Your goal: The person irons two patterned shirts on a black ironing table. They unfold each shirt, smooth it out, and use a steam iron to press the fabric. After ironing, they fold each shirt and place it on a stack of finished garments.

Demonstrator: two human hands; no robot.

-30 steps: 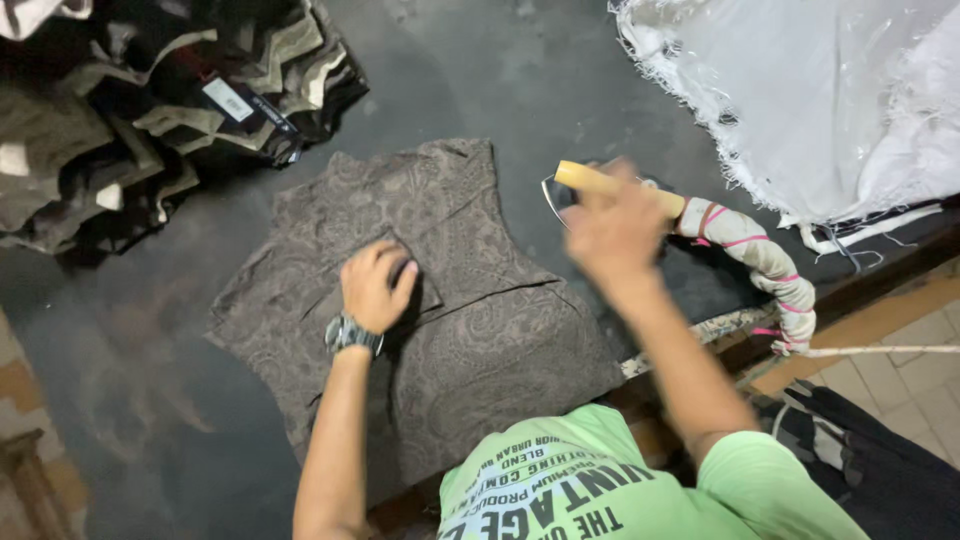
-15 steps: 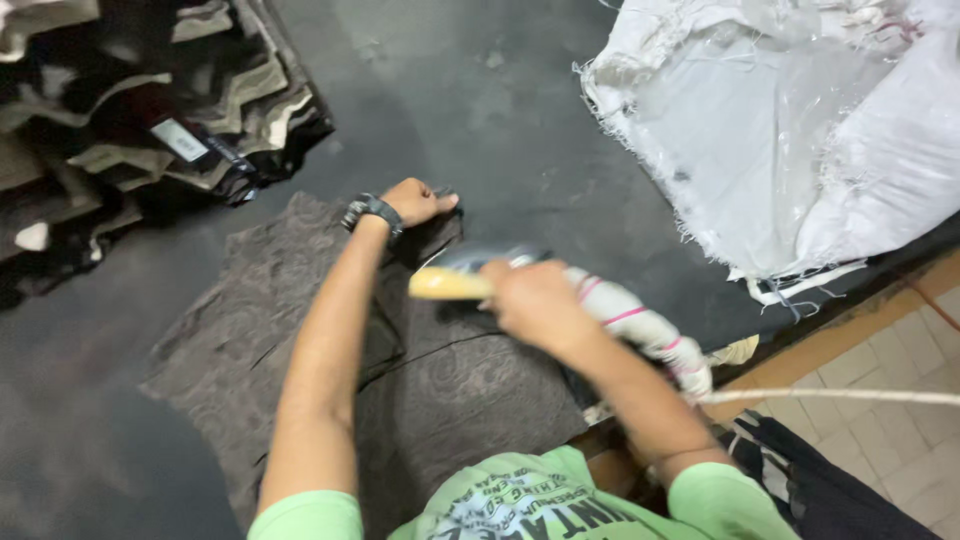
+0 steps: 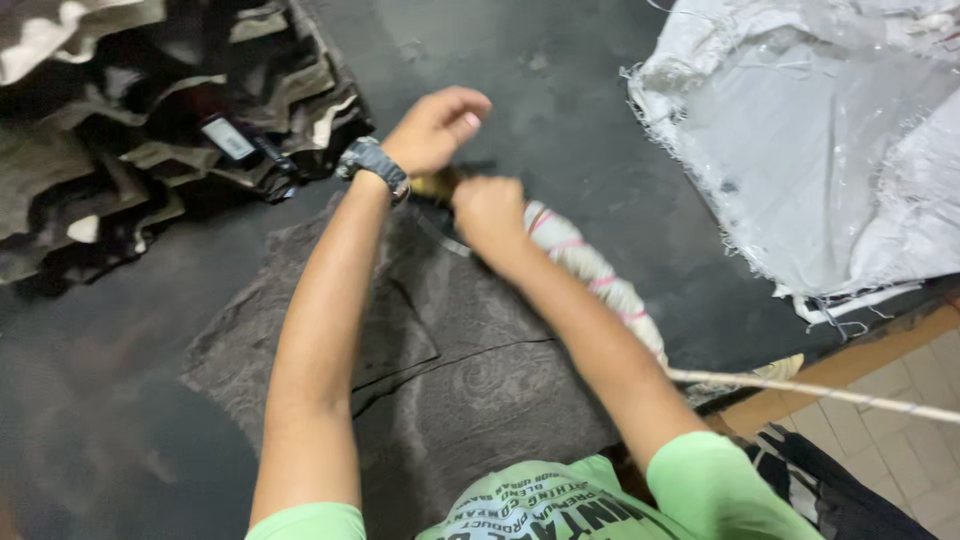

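Note:
A dark grey patterned garment (image 3: 470,370) lies flat on the black table (image 3: 560,80) in front of me. My right hand (image 3: 490,210) grips the yellowish wooden handle of an iron (image 3: 435,185) over the garment's far edge; the iron's body is mostly hidden by my hands. A thick cord wrapped in white and pink cloth (image 3: 590,275) trails from it toward the table's edge. My left hand (image 3: 435,130), a dark watch (image 3: 372,160) on its wrist, hovers just beyond the iron with fingers curled together and nothing visible in them.
A stack of folded dark and tan garments (image 3: 150,130) fills the far left. A frayed white woven sack (image 3: 820,130) lies at the far right. A taut pale string (image 3: 820,392) crosses the table's wooden edge above a tiled floor (image 3: 900,370).
My right hand has carried the iron from the garment's middle up to its far edge. My left hand has lifted off the fabric and curled, and my view has shifted closer.

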